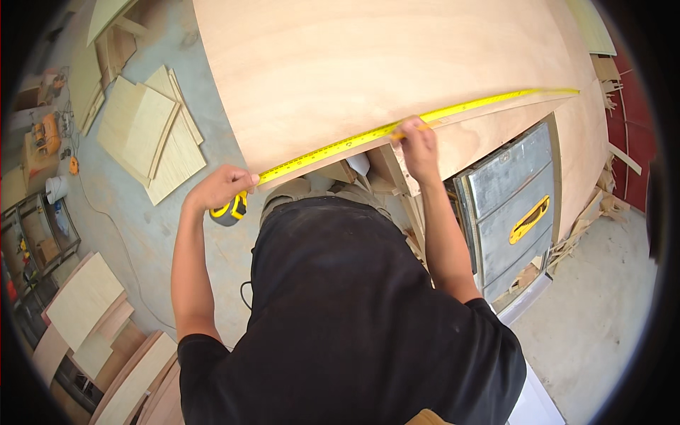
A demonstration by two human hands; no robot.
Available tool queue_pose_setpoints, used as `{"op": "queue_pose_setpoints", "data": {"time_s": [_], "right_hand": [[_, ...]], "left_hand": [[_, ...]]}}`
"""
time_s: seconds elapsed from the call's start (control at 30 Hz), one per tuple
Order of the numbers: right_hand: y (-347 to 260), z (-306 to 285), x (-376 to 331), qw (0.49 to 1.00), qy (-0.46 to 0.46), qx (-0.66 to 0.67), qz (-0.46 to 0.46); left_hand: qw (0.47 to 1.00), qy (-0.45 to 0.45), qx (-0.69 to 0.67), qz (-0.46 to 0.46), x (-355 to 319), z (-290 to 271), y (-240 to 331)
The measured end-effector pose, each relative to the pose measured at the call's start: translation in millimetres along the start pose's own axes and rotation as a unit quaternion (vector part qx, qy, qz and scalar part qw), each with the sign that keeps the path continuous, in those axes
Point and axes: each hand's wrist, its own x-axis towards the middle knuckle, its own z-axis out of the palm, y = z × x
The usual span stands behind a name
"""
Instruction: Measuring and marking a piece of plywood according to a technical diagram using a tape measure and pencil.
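A large pale plywood sheet (368, 60) spreads out in front of me. Along its near edge runs the yellow blade of a tape measure (482, 107), drawn out from the left corner toward the far right. My left hand (225, 185) is closed on the tape measure at that corner, with the black-and-yellow case hanging just under the fingers. Partway along the blade, my right hand (419, 152) pinches a thin yellowish pencil (426, 128) over the sheet's edge. Slight blur softens the right fingertips, and I cannot tell whether the pencil touches the wood.
Right of me is a grey metal saw table (506, 202) with a yellow slotted insert plate (530, 219). Cut plywood panels (152, 131) lie on the floor at left, more stacked boards (88, 304) at lower left. An orange power tool (47, 134) and a cord (120, 248) are farther left.
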Motion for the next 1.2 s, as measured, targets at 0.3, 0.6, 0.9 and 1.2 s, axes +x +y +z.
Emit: {"op": "queue_pose_setpoints", "data": {"time_s": [0.3,0.6,0.9,1.2], "right_hand": [[13,-55,-82,0.987,0.021,0.057,0.152],[23,-11,-106,0.983,-0.065,0.065,0.16],[-1,84,-42,0.922,-0.074,0.282,0.256],[1,78,-21,0.846,-0.436,0.125,0.281]], "left_hand": [[0.995,0.042,0.016,0.084,23,7,35],[0.987,0.06,-0.043,0.142,64,36,57],[0.924,0.127,-0.227,0.282,109,107,126],[0.793,0.346,-0.415,0.282,53,55,134]]}}
